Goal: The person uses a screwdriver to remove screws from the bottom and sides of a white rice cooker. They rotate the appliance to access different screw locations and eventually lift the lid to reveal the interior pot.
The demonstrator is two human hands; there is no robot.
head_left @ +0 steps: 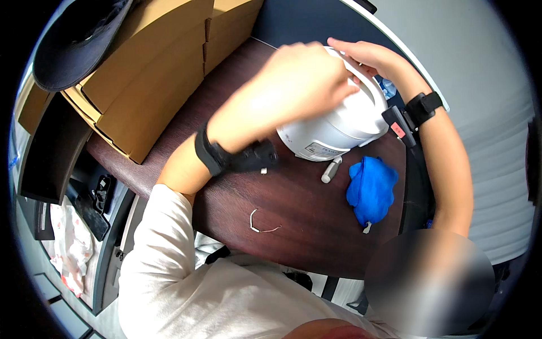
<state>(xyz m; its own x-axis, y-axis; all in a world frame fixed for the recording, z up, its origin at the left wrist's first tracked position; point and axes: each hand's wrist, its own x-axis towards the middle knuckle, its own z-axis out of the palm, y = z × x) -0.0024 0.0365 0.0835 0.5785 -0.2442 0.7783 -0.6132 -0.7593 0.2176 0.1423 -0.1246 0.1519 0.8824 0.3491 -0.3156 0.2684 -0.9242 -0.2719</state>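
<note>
Before us is a dark reddish-brown tabletop (307, 212), with brown cardboard boxes (149, 82) standing along its left side. On it we see a white rounded appliance (344, 125), a small pale-grey object (331, 170) just beside its base, a crumpled blue cloth (371, 189) and a thin white cord (255, 229).

The left hand (307, 79), blurred, hides part of the white appliance (333, 127) — label (322, 150) too small to read.

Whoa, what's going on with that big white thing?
Someone has both bare hands at a white rounded appliance on a dark brown table. The left hand is over its top, and the right hand is by its far rim. A crumpled blue cloth lies nearer the person.
</note>
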